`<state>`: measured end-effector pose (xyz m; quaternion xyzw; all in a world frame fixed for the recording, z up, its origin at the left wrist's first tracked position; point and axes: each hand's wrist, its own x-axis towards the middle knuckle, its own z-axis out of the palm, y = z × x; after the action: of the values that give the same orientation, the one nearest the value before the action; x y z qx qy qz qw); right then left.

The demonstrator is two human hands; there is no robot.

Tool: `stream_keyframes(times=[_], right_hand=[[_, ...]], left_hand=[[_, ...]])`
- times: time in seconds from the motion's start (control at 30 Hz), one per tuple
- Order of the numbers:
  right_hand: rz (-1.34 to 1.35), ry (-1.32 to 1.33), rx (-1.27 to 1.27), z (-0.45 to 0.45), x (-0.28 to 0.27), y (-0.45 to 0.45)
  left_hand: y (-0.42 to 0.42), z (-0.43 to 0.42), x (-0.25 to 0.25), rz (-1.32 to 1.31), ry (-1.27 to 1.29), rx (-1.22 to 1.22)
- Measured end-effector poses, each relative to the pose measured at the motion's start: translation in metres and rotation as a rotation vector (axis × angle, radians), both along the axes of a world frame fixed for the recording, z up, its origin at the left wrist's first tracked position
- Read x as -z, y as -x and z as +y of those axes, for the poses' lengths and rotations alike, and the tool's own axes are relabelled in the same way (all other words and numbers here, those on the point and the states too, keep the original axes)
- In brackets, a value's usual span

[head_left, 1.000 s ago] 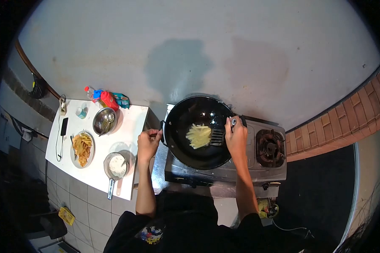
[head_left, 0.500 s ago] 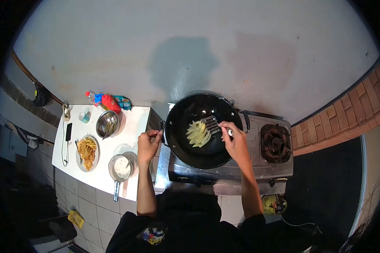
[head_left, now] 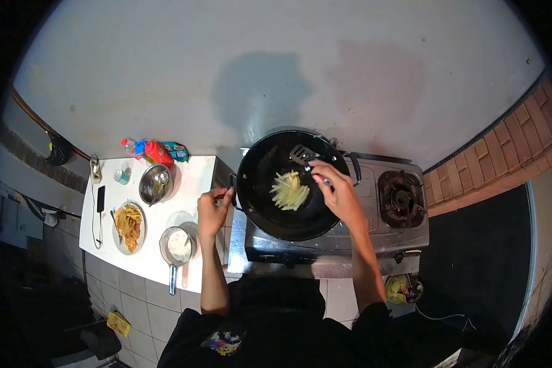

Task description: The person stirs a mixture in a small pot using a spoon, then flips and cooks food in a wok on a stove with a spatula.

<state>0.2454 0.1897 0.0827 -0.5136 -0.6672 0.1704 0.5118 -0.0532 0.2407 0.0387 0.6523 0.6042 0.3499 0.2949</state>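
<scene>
A black wok point(head_left: 276, 224) sits on the left side of the gas stove, with a clump of pale yellow strips point(head_left: 289, 191) in it. My left hand point(head_left: 214, 211) is closed at the wok's left handle point(head_left: 232, 190). My right hand point(head_left: 338, 190) grips a slotted spatula point(head_left: 302, 154), whose head is over the back part of the wok, behind the strips and apart from them. Most of the spatula's handle is hidden by my right hand.
Right of the wok is a bare burner point(head_left: 402, 199). On the white table point(head_left: 150, 245) at left stand a plate of food point(head_left: 129, 228), a metal bowl point(head_left: 156, 184), a pot with white contents point(head_left: 178, 245), a red bottle point(head_left: 158, 154) and a phone point(head_left: 100, 199).
The spatula has moved from beside the strips to the back of the wok, and my right hand has turned with it. The strips have shifted slightly. My left hand stays at the handle.
</scene>
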Motion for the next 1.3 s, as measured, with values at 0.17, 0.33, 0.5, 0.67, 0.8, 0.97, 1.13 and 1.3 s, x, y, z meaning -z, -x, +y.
stream_keyframes(times=[0.17,0.33,0.5,0.67,0.8,0.97,1.13,1.3], right_hand=[[-0.043,0.074,-0.221,-0.007,0.003,0.004],[-0.041,0.135,-0.162,-0.030,-0.021,-0.003],[-0.033,0.064,-0.001,-0.047,-0.030,-0.008],[0.083,0.001,0.221,-0.050,-0.011,-0.009],[0.388,0.107,0.393,-0.047,0.009,0.002],[0.472,0.143,0.460,-0.048,0.029,0.011],[0.501,0.153,0.501,-0.050,0.045,0.011],[0.496,0.175,0.509,-0.056,0.053,0.014]], left_hand=[[0.001,-0.002,-0.002,0.005,0.007,-0.002],[0.002,-0.001,0.001,-0.015,-0.027,0.012],[-0.001,-0.003,-0.005,0.010,-0.018,0.016],[0.000,-0.003,-0.003,0.047,-0.058,0.012],[-0.001,-0.004,-0.005,0.037,-0.055,0.017],[-0.002,-0.009,-0.009,0.034,-0.056,0.032],[-0.002,-0.010,-0.011,0.037,-0.057,0.040],[-0.004,-0.012,-0.017,0.046,-0.038,0.042]])
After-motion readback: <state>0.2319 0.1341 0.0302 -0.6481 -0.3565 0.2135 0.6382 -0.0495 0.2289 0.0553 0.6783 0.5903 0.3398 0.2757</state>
